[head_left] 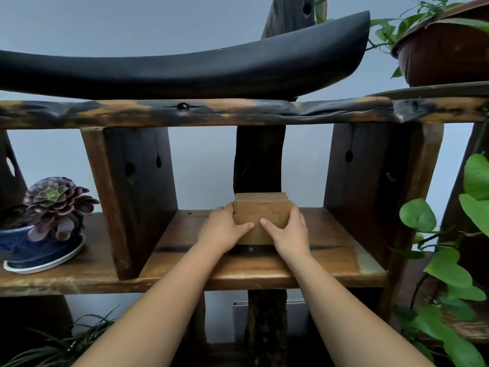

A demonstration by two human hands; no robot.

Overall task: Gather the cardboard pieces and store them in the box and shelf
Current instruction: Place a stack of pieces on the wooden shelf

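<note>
Head view, the only one: both hands are clamped on the cardboard box [260, 222], the left hand [223, 229] wrapped round its left edge with the thumb across the front, the right hand [288, 230] mirroring it on the right edge, thumbs nearly meeting. The box stands upright on the wooden shelf [330, 250], middle bay, just in front of the dark centre post [259, 160], with cardboard pieces [260, 196] showing edge-on at its open top. The risk, as I read it: the box is tall and narrow, so letting go while it tilts could tip it forward off the shelf and spill the pieces, and a hard push back could knock it against the post. Left of the box, beyond a thick divider [132, 197], a purple succulent [57, 202] sits in a blue pot [31, 247]. Above the box runs a knotty beam [238, 111] carrying a curved black board [185, 67]; right of the box hang green vines [455, 260] below a brown planter [447, 54]. A pale wall shows behind.
</note>
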